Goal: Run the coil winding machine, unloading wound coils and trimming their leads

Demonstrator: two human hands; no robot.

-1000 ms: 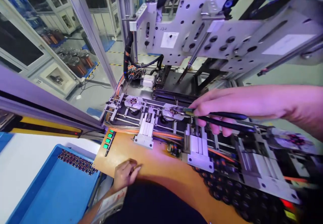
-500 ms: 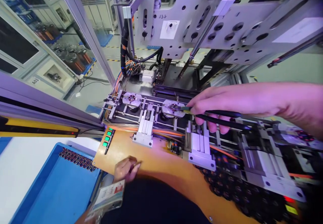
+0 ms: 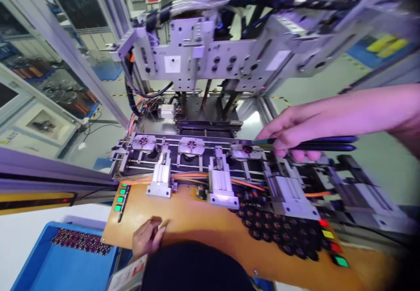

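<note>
My right hand [image 3: 295, 127] grips a pair of pliers [image 3: 331, 145] with dark handles. Their jaws point left and reach the rightmost of three nearby metal holders [image 3: 238, 153], where a dark round part [image 3: 247, 149] sits; motion blur hides whether they touch it. The middle holder carries a small ring-shaped coil part [image 3: 191, 144], and a similar coil part [image 3: 143, 141] sits in the left holder. My left hand [image 3: 147, 236] rests by the front edge of the orange panel [image 3: 187, 214], its fingers curled and nothing visible in them.
Several black round parts [image 3: 278, 227] lie in rows on the panel's right. Green buttons [image 3: 120, 199] line its left side; coloured buttons [image 3: 334, 247] are at the right. A blue bin [image 3: 65, 269] with small parts stands lower left. A metal machine frame [image 3: 183, 59] hangs above the holders.
The view has shifted to the right. My right hand with the pliers has moved from the middle holder to the one on its right. A coil part now shows uncovered in the middle holder.
</note>
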